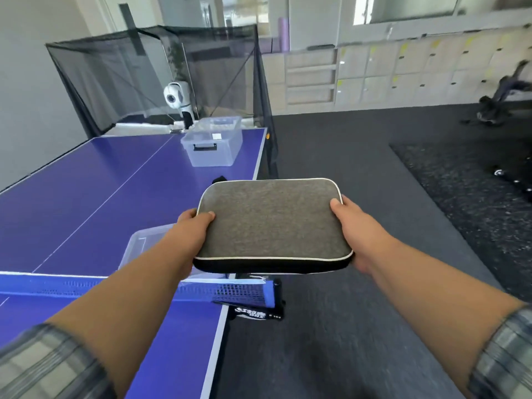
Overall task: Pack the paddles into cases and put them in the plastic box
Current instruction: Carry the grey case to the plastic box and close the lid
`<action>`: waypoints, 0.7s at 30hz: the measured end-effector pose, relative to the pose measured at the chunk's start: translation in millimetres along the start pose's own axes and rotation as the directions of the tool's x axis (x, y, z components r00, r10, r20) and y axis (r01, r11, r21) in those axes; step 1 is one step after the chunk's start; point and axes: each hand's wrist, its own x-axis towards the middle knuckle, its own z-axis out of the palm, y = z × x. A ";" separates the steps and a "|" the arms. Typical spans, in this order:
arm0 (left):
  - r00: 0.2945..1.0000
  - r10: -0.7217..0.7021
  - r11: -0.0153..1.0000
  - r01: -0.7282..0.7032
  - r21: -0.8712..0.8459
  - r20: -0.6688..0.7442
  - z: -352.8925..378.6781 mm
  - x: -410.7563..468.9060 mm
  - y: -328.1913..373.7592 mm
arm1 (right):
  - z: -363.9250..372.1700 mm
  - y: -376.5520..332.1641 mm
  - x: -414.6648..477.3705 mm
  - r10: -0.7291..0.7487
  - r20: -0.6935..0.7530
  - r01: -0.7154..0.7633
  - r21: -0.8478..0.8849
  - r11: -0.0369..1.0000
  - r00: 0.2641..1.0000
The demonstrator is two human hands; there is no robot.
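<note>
A grey fabric paddle case (270, 223) with white piping and black sides is held flat in the air, over the right edge of the blue table. My left hand (193, 226) grips its left edge, thumb on top. My right hand (354, 226) grips its right edge the same way. The case looks closed; no paddle shows. A clear plastic box (213, 145) with a black latch stands far off near the table's right edge. Its clear lid (144, 246) lies flat on the table below my left forearm.
The blue table tennis table (86, 191) has its net (201, 292) and net post (276, 298) just below the case. A white ball robot (177, 96) and black catch net (144, 76) stand at the far end. Dark carpet (359, 312) lies to the right.
</note>
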 end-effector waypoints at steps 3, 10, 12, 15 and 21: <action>0.998 0.045 0.999 -0.045 0.014 0.035 66.9 21.8 23.3 | -54.6 -23.3 40.2 -0.047 -0.021 0.045 -0.073 0.996 0.999; 0.992 0.106 0.992 -0.111 0.067 0.072 211.6 67.8 66.4 | -168.1 -82.3 130.7 -0.078 0.022 0.081 -0.201 0.976 0.997; 0.994 0.102 0.990 -0.106 0.088 0.048 242.6 83.5 77.1 | -190.1 -96.3 156.1 -0.094 0.060 0.106 -0.244 0.964 0.994; 0.990 0.137 0.973 -0.142 0.179 0.041 277.4 108.0 90.0 | -210.1 -111.1 192.3 -0.103 0.067 0.118 -0.274 0.955 0.992; 0.986 0.165 0.947 -0.166 0.274 0.027 304.8 177.4 115.1 | -211.8 -116.3 277.7 -0.069 0.045 0.079 -0.315 0.946 0.997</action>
